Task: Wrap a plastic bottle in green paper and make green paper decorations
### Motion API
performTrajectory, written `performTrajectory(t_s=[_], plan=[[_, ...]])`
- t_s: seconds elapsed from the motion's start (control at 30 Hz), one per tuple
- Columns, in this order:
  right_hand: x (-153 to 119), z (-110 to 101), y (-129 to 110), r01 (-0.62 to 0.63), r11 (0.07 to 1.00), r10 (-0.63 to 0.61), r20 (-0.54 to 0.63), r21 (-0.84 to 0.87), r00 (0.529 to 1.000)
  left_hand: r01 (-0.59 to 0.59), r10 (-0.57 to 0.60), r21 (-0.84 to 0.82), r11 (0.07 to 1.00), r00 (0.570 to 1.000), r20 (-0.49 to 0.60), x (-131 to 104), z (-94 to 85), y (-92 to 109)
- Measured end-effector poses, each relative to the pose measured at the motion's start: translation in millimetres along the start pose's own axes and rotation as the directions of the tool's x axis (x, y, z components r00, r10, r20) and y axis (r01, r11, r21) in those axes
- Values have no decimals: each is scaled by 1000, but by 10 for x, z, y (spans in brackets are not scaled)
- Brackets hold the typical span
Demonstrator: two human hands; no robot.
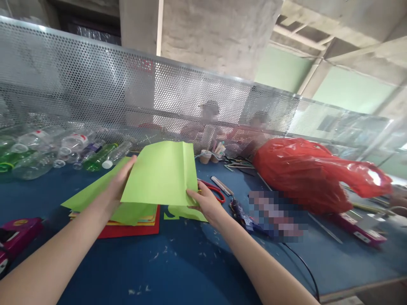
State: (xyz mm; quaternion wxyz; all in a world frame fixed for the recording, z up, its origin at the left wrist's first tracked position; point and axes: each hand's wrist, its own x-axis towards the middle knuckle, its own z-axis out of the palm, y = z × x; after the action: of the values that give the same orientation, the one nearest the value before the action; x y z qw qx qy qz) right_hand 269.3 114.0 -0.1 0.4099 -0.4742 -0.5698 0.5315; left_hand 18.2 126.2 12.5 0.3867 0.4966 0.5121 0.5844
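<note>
A light green sheet of paper (159,173), with a crease near its right side, is held up above the table. My right hand (206,201) pinches its lower right edge between thumb and fingers. At the sheet's left edge is my left hand (125,169), blurred, its fingers mostly hidden behind the paper. Below lies a stack of coloured paper, with more green sheets (95,190) on top and a red sheet (136,231) at the bottom. A cut green piece (184,212) rests on the table beside the stack, under my right hand.
Plastic bottles (74,146) line the back left. Red-handled scissors (219,194), a dark corded tool (241,214) and cups of pens (206,156) are beyond my right hand. A red plastic bag (305,169) sits right; a purple object (22,237) lies left. People show behind the perforated screen (178,93).
</note>
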Motion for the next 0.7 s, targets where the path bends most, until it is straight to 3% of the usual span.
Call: performTrajectory(t_s=[0.07,0.13,0.17,0.23,0.3,0.33,0.43,0.47,0.53,0.6,0.7], plan=[[-24,14,-40,18,981,-16,-11,193,1000,170,-137,-252,953,980,144,-78,36,67],[-28,15,-63,9,952,2,-35,306,999,202,-68,-456,867,954,293,-159,120,105],[-23,12,-65,-4,944,21,-48,329,999,254,-27,-513,820,912,409,-201,176,115],[-2,2,-52,-26,944,52,-71,328,996,406,34,-544,735,778,627,-288,305,125],[23,-9,-23,-26,954,56,-93,298,994,473,83,-509,719,668,739,-372,439,118],[33,-13,-6,-17,959,48,-102,284,994,464,86,-501,730,666,741,-409,502,104],[43,-11,35,14,964,12,-98,266,995,425,-55,-491,760,795,604,-477,656,19],[42,-5,44,21,965,1,-81,261,997,446,-130,-479,756,819,558,-485,693,-20],[42,13,52,39,981,-33,-35,190,999,513,-234,-473,716,815,530,-488,744,-99],[54,20,50,84,993,-86,-18,-79,996,547,-275,-503,670,811,516,-486,773,-155],[100,-44,24,105,835,-164,-62,-541,984,535,-315,-546,645,837,448,-488,787,-166]])
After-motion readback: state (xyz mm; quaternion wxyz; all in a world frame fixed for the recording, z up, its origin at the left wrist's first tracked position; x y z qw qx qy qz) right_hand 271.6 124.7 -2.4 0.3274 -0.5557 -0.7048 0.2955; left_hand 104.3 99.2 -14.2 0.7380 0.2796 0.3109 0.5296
